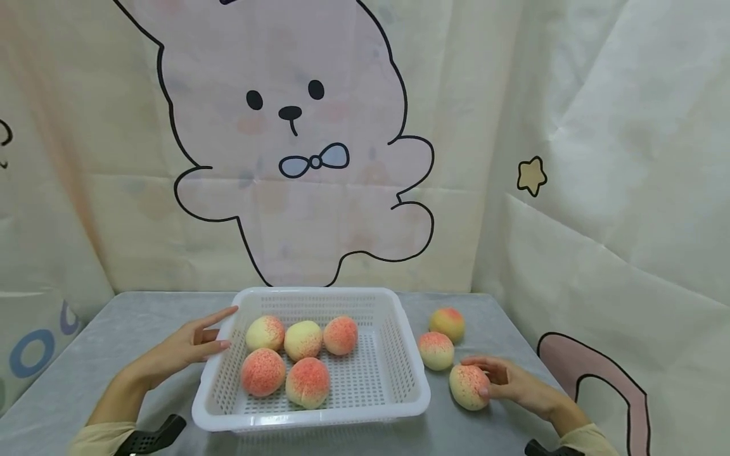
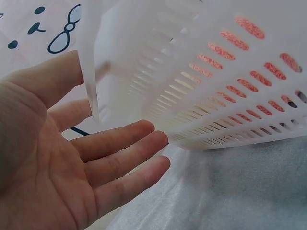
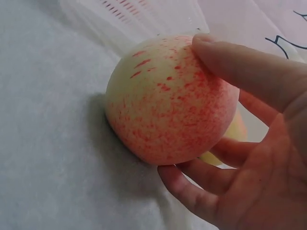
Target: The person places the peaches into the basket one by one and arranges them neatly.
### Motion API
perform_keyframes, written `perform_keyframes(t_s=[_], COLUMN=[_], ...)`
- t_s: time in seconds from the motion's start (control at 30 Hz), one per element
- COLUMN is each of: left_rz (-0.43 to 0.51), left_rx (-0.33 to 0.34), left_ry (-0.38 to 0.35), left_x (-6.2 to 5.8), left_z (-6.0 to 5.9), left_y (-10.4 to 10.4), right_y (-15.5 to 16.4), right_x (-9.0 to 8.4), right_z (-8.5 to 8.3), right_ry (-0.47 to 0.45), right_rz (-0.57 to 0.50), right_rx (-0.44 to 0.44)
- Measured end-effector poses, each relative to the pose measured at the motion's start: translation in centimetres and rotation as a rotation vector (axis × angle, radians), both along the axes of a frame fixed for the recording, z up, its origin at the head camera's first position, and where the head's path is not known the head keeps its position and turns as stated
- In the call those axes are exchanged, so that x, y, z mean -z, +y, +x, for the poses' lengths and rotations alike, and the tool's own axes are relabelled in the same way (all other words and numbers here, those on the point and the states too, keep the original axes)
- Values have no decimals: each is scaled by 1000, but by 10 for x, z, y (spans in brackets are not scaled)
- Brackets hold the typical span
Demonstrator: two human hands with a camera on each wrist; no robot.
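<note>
We pinch a round, pale yellow peach [image 1: 469, 387] speckled with red between the thumb and fingers of our right hand [image 1: 516, 383], low at the grey tabletop [image 1: 502, 323]. Just beyond that hand sit two round, yellow-and-red peaches [image 1: 436, 351]. To its left stands a white, rectangular, slotted plastic basket [image 1: 319, 417] bearing five round, red-and-yellow peaches [image 1: 308, 382]; our left hand [image 1: 173, 348], its fingers spread, touches the basket's near side rim.

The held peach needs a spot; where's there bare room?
In the basket, between its five peaches and right wall; also the table beyond the left hand, left of the basket. Crowded: the basket's left part, and the table just to its right, with three peaches, the nearest in the right hand's grip.
</note>
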State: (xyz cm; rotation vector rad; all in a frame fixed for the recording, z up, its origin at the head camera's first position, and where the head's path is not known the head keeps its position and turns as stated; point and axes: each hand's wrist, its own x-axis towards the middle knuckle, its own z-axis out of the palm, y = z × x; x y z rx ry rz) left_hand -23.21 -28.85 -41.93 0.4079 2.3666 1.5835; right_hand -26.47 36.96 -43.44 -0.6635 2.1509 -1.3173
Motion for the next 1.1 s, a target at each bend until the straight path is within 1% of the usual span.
perform_keyframes(t_s=[0.2, 0.37, 0.5, 0.67, 0.77, 0.93, 1.1], left_rz=[-4, -6, -4, -15, -14, -9, -20], left_rx=[-1, -8, 0, -2, -1, -1, -10], left_ry=[5, 8, 5, 22, 23, 19, 24], left_x=[-1, -1, 0, -1, -1, 0, -2], left_z=[-1, -1, -1, 0, 0, 1, 1], left_y=[1, 1, 0, 0, 1, 1, 2], right_y=[1, -1, -8, -30, -46, -75, -103], right_x=[-13, -33, -50, -67, -73, -79, -86], right_z=[-2, -5, -4, -6, -8, -8, -5], right_ry=[28, 63, 130, 208, 243, 263, 267], right_rz=[4, 15, 46, -19, -65, -120, -143], right_rx=[24, 21, 63, 126, 145, 164, 191])
